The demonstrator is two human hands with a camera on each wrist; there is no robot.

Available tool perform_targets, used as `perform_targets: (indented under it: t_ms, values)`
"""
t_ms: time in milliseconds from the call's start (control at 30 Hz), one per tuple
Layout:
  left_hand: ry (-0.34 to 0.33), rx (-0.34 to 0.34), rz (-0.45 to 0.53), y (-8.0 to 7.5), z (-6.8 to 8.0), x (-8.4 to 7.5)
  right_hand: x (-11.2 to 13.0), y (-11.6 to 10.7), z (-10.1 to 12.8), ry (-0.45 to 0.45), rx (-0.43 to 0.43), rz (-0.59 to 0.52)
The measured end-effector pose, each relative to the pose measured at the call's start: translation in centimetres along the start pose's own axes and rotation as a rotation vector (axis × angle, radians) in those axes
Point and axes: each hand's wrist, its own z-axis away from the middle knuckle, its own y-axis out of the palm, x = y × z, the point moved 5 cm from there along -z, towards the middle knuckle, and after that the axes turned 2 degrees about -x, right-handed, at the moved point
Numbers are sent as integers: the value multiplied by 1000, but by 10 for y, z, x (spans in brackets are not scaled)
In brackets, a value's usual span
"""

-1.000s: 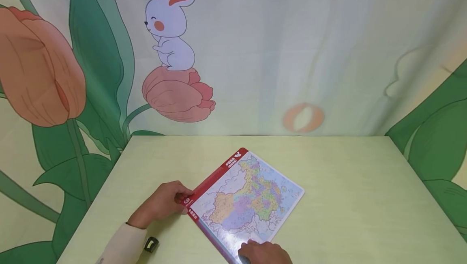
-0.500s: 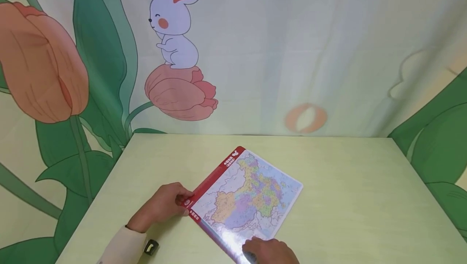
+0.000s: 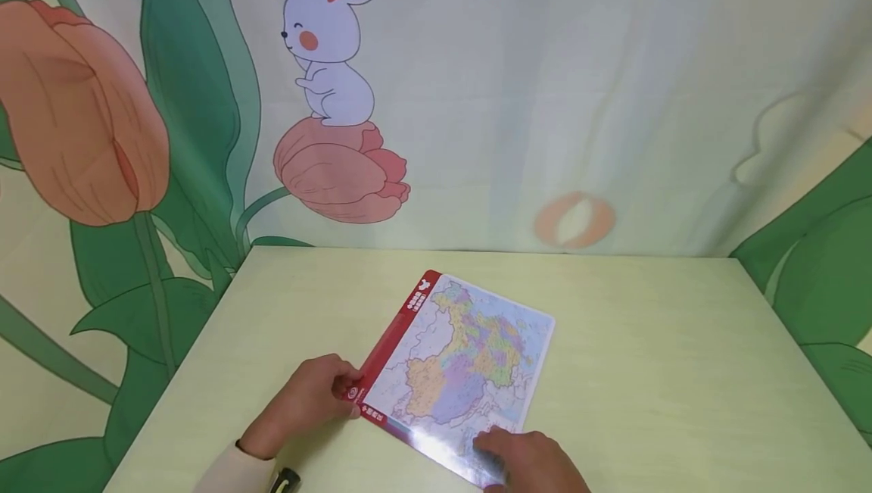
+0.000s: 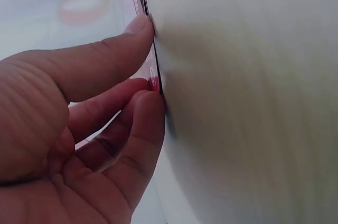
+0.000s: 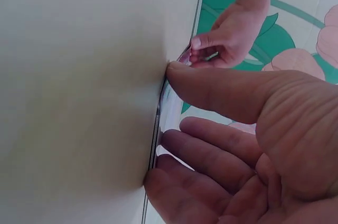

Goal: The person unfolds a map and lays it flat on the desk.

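A glossy map board [image 3: 463,357] with a red strip along its left edge lies flat and askew on the pale green table [image 3: 681,372]. My left hand [image 3: 316,398] pinches its near left, red corner. In the left wrist view the thumb [image 4: 105,60] and curled fingers [image 4: 142,123] press on the board's thin edge [image 4: 155,78]. My right hand [image 3: 527,463] grips the near right corner. The right wrist view has its thumb [image 5: 211,84] and fingers [image 5: 179,182] at the board's edge [image 5: 160,108], and my left hand [image 5: 232,28] farther along it.
A printed curtain [image 3: 545,99] with a rabbit and tulips hangs close behind the table's far edge. The table's left edge runs near my left sleeve [image 3: 228,474]. Bare tabletop lies to the right of the board and beyond it.
The board has turned a little counter-clockwise, so its red edge lies steeper and its far corners sit farther left. My right hand has slid to the right with the near corner.
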Motion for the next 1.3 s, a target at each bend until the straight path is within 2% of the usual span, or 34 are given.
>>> perform_targets:
  t_ms: [167,367,700,800,933,1300]
  values:
    - [-31,-8,14,4,7,-4,-6,-6,1,30,-2,-11]
    - [-47,-31,31,8,13,-8,-9,-13,1,17,-26,11]
    - [-82,-36,-2,13,22,-14,-13,-18,3,8,-110,44]
    - [-74,-41,3,17,25,-15,-15,-20,3,9,-134,48]
    - [-68,-36,-8,22,28,-16,-20,-22,3,24,-125,45]
    - [-174,14,19,32,34,-20,-28,-28,-1,28,-138,58]
